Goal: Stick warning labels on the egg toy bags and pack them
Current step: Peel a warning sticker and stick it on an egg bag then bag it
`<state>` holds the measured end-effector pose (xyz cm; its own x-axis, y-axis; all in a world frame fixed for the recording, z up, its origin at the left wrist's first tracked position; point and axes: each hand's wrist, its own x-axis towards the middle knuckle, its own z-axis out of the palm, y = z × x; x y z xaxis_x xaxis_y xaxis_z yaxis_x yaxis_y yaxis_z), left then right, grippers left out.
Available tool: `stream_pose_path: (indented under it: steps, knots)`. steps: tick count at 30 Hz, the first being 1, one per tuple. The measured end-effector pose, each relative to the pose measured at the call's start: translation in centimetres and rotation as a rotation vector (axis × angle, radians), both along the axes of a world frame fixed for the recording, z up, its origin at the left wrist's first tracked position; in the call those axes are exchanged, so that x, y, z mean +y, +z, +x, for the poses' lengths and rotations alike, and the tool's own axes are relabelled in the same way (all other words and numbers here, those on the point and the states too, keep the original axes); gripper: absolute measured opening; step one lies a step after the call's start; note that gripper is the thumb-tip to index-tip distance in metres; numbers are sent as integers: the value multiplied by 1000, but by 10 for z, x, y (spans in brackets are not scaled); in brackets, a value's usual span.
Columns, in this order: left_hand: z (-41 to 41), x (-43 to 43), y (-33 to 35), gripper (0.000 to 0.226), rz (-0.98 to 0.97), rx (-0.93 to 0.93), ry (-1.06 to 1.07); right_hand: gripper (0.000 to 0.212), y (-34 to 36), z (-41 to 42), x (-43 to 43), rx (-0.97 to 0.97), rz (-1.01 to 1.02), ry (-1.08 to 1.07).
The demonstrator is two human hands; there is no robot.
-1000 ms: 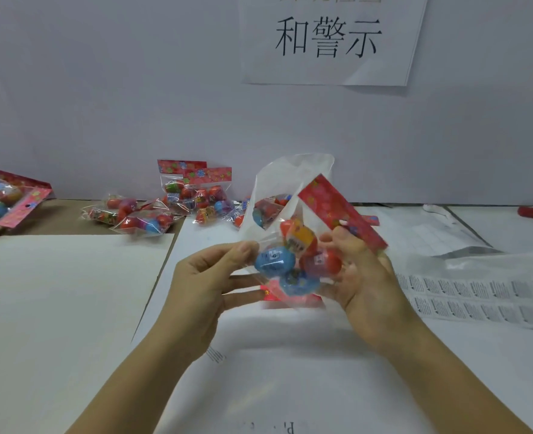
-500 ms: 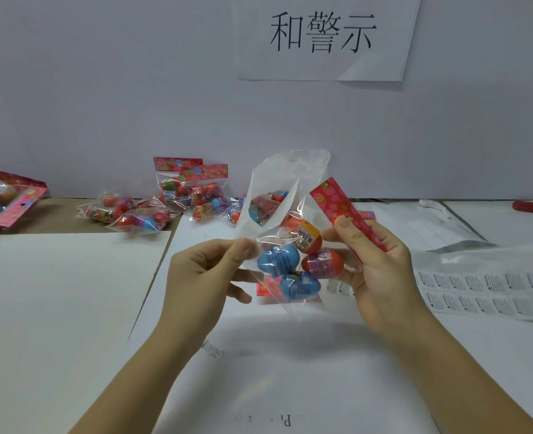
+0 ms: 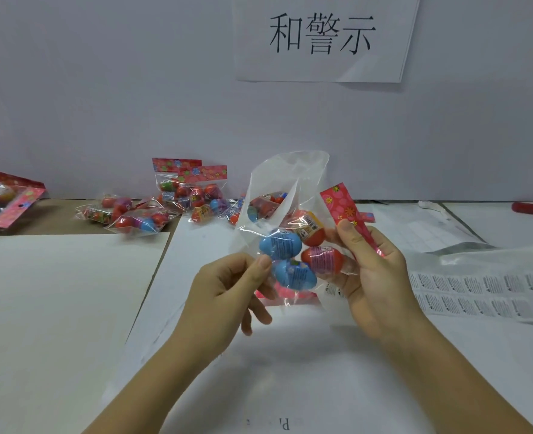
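Clear plastic is forming the outer bag, which is hanging in mid-air above the white table with its open mouth pointing upward. The egg toy bag is sitting at centre frame between both hands. Two blue eggs and two red eggs are showing through the film; how far this pack is lying inside the outer bag cannot be told. Its red header card is sticking out at the right, its long axis running diagonally from upper left to lower right, while the egg end is pointing left and down. The left hand is pinching the outer bag's film between thumb and forefinger beside a blue egg. The right hand is gripping the egg toy bag, thumb pressing on the header card. More filled egg packs are lying heaped along the back wall, with others at far left. Label sheets are lying flat at right.
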<state>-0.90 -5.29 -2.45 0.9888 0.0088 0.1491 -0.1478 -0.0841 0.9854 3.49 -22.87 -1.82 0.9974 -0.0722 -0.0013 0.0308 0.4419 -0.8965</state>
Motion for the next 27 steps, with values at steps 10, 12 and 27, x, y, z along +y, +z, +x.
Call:
stream_pose_path:
  steps: [10,12,27]
  knots:
    - [1,4,0,32,106,-151,39,29,2,0,-4,-37,-24,-33]
    - [3,7,0,27,62,-133,39,30,2,0,-2,-53,-20,12]
    - [6,17,-15,43,775,-862,536,74,-14,-33,33,-5,27,164]
